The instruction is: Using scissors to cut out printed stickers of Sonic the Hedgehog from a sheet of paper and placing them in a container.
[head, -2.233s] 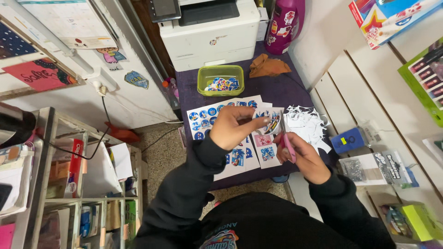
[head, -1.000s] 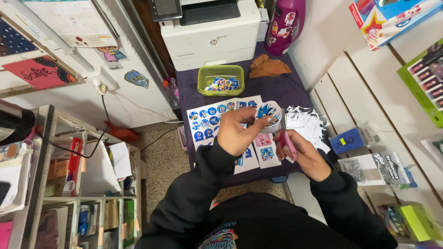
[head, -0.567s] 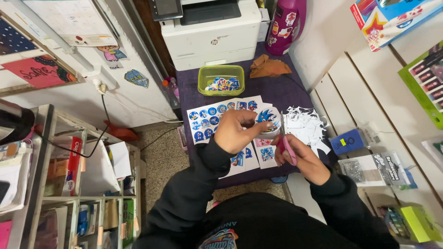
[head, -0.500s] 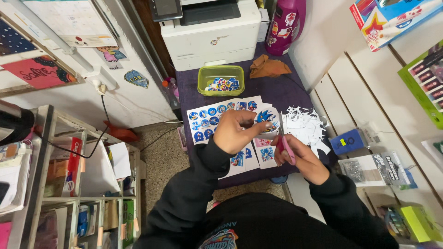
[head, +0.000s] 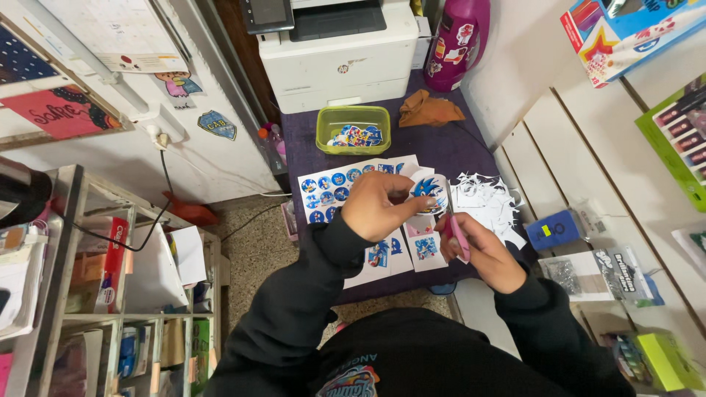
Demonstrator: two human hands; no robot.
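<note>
The left hand (head: 379,209) pinches a round blue sticker (head: 428,188) above the table (head: 456,151). The right hand (head: 482,250) grips pink scissors (head: 456,231) and snips its edge. Cutting is in hand; next, the sticker likely needs a slow turn.

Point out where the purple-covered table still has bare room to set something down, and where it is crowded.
Bare cloth shows between the green tub and the orange rag, and on the table below the rag, above the white paper scraps. Crowded: the front, under sticker sheets, the left hand and right hand with pink scissors.
</note>
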